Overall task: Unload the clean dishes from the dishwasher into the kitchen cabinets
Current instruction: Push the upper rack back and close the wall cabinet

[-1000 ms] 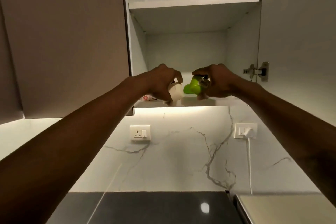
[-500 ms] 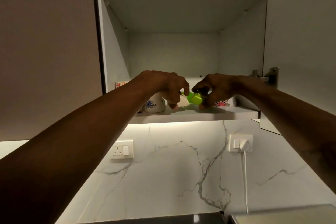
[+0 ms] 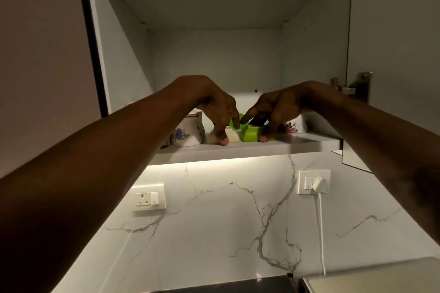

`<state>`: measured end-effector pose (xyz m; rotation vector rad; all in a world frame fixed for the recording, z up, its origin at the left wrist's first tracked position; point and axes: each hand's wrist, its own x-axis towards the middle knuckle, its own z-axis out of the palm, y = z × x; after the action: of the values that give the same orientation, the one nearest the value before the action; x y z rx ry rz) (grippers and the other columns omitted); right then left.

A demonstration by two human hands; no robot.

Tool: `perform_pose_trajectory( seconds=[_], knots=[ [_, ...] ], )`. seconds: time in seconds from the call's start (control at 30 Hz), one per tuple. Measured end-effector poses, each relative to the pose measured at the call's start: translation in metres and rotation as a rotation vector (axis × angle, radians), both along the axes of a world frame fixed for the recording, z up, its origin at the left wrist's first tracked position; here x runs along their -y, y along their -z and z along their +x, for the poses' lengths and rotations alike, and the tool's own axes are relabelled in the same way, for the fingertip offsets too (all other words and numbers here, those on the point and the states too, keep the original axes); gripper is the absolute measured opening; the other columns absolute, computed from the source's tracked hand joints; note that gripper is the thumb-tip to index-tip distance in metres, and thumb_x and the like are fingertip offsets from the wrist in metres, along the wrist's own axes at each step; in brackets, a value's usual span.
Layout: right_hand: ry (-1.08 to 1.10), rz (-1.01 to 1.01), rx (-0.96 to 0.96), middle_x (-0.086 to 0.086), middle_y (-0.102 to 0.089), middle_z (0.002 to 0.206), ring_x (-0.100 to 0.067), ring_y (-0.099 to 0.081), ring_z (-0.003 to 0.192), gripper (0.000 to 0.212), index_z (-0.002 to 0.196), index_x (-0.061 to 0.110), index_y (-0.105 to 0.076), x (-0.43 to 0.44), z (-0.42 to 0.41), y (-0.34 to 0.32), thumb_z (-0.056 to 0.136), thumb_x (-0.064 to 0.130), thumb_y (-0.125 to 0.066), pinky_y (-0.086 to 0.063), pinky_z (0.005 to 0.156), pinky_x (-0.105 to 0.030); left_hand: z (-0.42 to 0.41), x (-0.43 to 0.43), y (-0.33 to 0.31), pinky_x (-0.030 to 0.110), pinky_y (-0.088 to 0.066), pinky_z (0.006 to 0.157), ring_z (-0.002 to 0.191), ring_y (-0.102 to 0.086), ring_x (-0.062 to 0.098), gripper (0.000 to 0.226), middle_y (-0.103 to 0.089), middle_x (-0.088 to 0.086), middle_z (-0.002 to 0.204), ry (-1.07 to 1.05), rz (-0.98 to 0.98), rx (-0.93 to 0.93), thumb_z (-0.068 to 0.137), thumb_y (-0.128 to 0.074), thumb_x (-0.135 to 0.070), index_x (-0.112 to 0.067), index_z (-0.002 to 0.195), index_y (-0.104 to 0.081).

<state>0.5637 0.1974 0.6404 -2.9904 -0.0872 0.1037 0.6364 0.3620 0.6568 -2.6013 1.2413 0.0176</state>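
Up on cabinet shelf: left hand pinches cream cup, right hand grips green cup; both cups rest on shelf, between floral bowls.

Dim, soft-focus wide-angle view (edges bowed), warm strip glow under the cabinet shelf, forearms in shadow.

Both my arms reach into the open cabinet. My left hand rests fingertips on a cream cup lying on the bottom shelf; my right hand touches the green cup beside it, between two upside-down floral bowls
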Motion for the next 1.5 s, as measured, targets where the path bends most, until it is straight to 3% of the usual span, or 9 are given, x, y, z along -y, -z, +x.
perform_pose_trajectory(
  seconds=[0.13, 0.2, 0.3, 0.4, 0.53, 0.7, 1.03, 1.17, 1.5],
  knots=[
    [0.006, 0.006, 0.01, -0.001, -0.057, 0.143, -0.021, -0.054, 0.127, 0.069, 0.149, 0.02, -0.047, -0.001, 0.002, 0.003, 0.087, 0.012, -0.075, -0.048, 0.074, -0.009, 0.005, 0.001, 0.006, 0.025, -0.042, 0.093, 0.112, -0.059, 0.02, 0.058, -0.061, 0.002, 0.121, 0.0, -0.077, -0.044, 0.088, -0.079, -0.029, -0.022, 0.141, -0.059],
    [0.015, -0.001, 0.019, -0.003, -0.056, 0.144, -0.018, -0.054, 0.118, 0.067, 0.149, 0.018, -0.047, -0.001, 0.003, 0.005, 0.088, 0.009, -0.073, -0.044, 0.055, -0.002, 0.005, 0.0, 0.007, 0.025, -0.042, 0.091, 0.112, -0.06, 0.019, 0.056, -0.062, 0.001, 0.122, -0.005, -0.102, -0.053, 0.087, -0.079, -0.03, -0.023, 0.14, -0.06],
    [0.033, 0.008, 0.04, -0.003, -0.057, 0.141, -0.013, -0.057, 0.099, 0.065, 0.148, 0.017, -0.049, -0.003, 0.004, 0.007, 0.088, 0.007, -0.072, -0.041, 0.049, -0.001, 0.002, -0.003, 0.008, 0.025, -0.041, 0.09, 0.113, -0.059, 0.019, 0.055, -0.06, 0.0, 0.121, -0.007, -0.118, -0.05, 0.088, -0.077, -0.032, -0.023, 0.14, -0.059],
    [0.065, 0.001, 0.071, -0.003, -0.056, 0.137, -0.009, -0.054, 0.089, 0.061, 0.147, 0.016, -0.05, -0.005, 0.001, 0.009, 0.09, 0.009, -0.07, -0.044, 0.064, -0.009, 0.001, -0.005, 0.01, 0.025, -0.04, 0.089, 0.11, -0.058, 0.018, 0.055, -0.06, 0.003, 0.125, 0.0, -0.12, -0.041, 0.09, -0.076, -0.031, -0.022, 0.141, -0.058],
    [0.077, 0.056, 0.096, -0.006, -0.05, 0.149, -0.027, -0.05, 0.128, 0.062, 0.148, 0.017, -0.048, -0.008, -0.005, 0.014, 0.09, 0.01, -0.07, -0.047, 0.095, -0.032, -0.003, -0.011, 0.011, 0.025, -0.039, 0.09, 0.11, -0.055, 0.017, 0.057, -0.059, 0.004, 0.133, -0.001, -0.109, -0.025, 0.09, -0.076, -0.033, -0.025, 0.143, -0.056],
    [0.049, 0.131, 0.204, -0.001, -0.05, 0.151, -0.023, -0.048, 0.137, 0.071, 0.151, 0.016, -0.043, -0.013, -0.014, 0.016, 0.088, 0.018, -0.075, -0.041, 0.111, -0.035, -0.011, -0.021, 0.013, 0.029, -0.041, 0.103, 0.123, -0.053, 0.022, 0.063, -0.053, 0.005, 0.144, -0.01, -0.101, 0.035, 0.091, -0.073, -0.039, -0.026, 0.149, -0.05],
    [0.093, 0.121, 0.643, -0.003, -0.061, 0.139, -0.024, -0.055, 0.129, 0.066, 0.138, 0.027, -0.057, -0.037, -0.046, 0.056, 0.079, 0.046, -0.08, -0.038, 0.101, -0.026, -0.027, -0.07, 0.033, 0.038, -0.034, 0.111, 0.133, -0.043, 0.025, 0.072, -0.055, 0.001, 0.144, 0.144, -0.337, 0.266, 0.083, -0.077, -0.051, -0.03, 0.147, -0.05],
    [0.044, 0.125, 0.718, -0.006, -0.068, 0.124, -0.025, -0.063, 0.11, 0.065, 0.135, 0.022, -0.06, -0.065, -0.076, 0.071, 0.078, 0.04, -0.084, -0.046, 0.089, -0.025, -0.056, -0.104, 0.052, 0.036, -0.029, 0.111, 0.131, -0.049, 0.027, 0.072, -0.06, 0.004, 0.141, 0.137, -0.461, 0.28, 0.082, -0.078, -0.05, -0.027, 0.146, -0.052],
    [-0.089, 0.062, 0.7, 0.007, -0.045, 0.153, -0.019, -0.044, 0.137, 0.078, 0.147, 0.029, -0.046, -0.113, -0.163, 0.098, 0.079, 0.056, -0.074, -0.04, 0.111, -0.039, -0.179, -0.162, 0.087, 0.047, -0.042, 0.111, 0.142, -0.039, 0.028, 0.076, -0.047, 0.003, 0.154, -0.04, -0.541, 0.258, 0.083, -0.079, -0.047, -0.03, 0.15, -0.045]
  ],
)
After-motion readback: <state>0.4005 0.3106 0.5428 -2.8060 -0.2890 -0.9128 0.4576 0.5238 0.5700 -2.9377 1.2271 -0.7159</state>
